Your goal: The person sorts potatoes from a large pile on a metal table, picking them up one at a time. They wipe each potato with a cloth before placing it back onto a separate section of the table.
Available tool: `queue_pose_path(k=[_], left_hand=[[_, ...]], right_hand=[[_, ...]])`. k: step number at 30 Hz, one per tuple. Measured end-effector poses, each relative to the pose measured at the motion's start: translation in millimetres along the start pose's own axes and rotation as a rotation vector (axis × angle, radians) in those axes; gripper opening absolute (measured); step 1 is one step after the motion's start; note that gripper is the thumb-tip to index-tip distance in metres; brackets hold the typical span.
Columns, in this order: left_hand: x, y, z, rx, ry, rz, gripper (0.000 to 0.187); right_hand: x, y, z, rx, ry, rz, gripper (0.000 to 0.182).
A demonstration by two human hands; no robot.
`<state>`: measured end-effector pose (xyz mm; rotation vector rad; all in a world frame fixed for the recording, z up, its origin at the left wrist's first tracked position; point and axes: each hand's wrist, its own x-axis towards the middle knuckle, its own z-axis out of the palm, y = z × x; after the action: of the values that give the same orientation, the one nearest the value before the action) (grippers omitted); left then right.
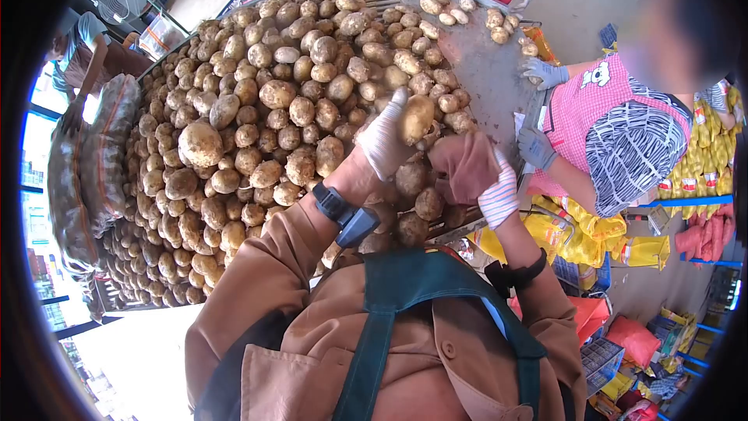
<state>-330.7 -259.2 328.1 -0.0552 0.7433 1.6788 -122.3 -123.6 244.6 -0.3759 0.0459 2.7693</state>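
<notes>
A potato (pixel 417 118) sits in the left hand (pixel 387 140), just above the near edge of the big pile (pixel 257 109). The hand wears a white glove, and its fingers curl around the potato and hold it. Right beside it, the right hand (pixel 485 179) in a striped glove pinches a reddish cloth (pixel 463 165). The cloth touches the potatoes under it. A watch (pixel 343 210) is on the left wrist. The pile covers a grey table (pixel 491 70). Across the table a person in a pink top (pixel 580 109) has grey gloves on the edge. Yellow bags (pixel 600 234) lie below on the right.
</notes>
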Motion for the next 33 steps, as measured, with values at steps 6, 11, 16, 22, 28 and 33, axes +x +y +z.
queue_pose_path(k=[6,11,16,22,28,33], left_hand=[[27,-26,-18,0.123,-0.138,0.044,0.050],[20,-31,-24,0.448,-0.159,0.267,0.042],[14,-35,-34,0.085,-0.106,-0.146,0.041],[25,-48,-27,-0.143,-0.066,-0.063,0.050],[35,-31,-42,0.117,-0.178,0.117,0.046],[15,-45,-3,0.080,-0.165,0.075,0.049]], right_hand=[[35,48,62,-0.490,-0.389,-0.145,0.036],[44,45,53,-1.301,-0.099,-0.435,0.036],[35,44,40,-1.423,0.162,-0.539,0.032],[24,40,33,-1.903,0.231,-0.575,0.031],[-3,47,74,-2.123,-0.002,-0.624,0.018],[13,35,102,-1.855,-0.037,-0.634,0.032]])
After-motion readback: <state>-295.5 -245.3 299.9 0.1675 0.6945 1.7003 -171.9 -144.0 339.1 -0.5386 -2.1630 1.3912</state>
